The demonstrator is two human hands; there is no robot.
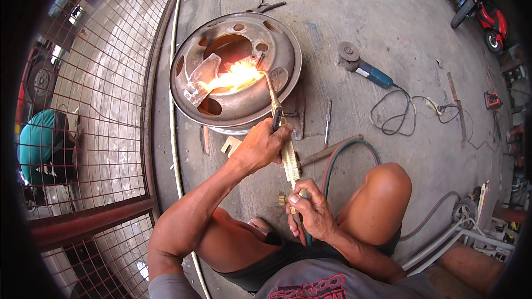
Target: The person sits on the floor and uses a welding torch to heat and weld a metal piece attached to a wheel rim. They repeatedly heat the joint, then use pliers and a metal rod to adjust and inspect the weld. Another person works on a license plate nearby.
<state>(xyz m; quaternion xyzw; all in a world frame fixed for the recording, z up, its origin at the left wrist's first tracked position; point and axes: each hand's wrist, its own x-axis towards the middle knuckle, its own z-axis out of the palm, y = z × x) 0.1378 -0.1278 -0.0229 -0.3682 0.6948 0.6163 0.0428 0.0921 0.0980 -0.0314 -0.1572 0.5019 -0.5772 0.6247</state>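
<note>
Head view: steel wheel rim [235, 72] flat on concrete floor [360, 16], flame at its centre. Left hand [260, 147] fingers wrapped tight round cutting torch [282, 133]; right hand [310, 207] closed on its valve end. Bare knee [388, 185] and hoses [343, 155] near: spark burns likely.

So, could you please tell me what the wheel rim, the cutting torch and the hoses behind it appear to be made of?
Wheel rim: apparently steel, dull grey-brown with rusty patches, glowing where the flame hits. Cutting torch: brass-like, yellowish metal body, with a darker thin tube to the tip. Hoses: probably rubber, matte green and red, bending freely across the concrete floor.
</note>
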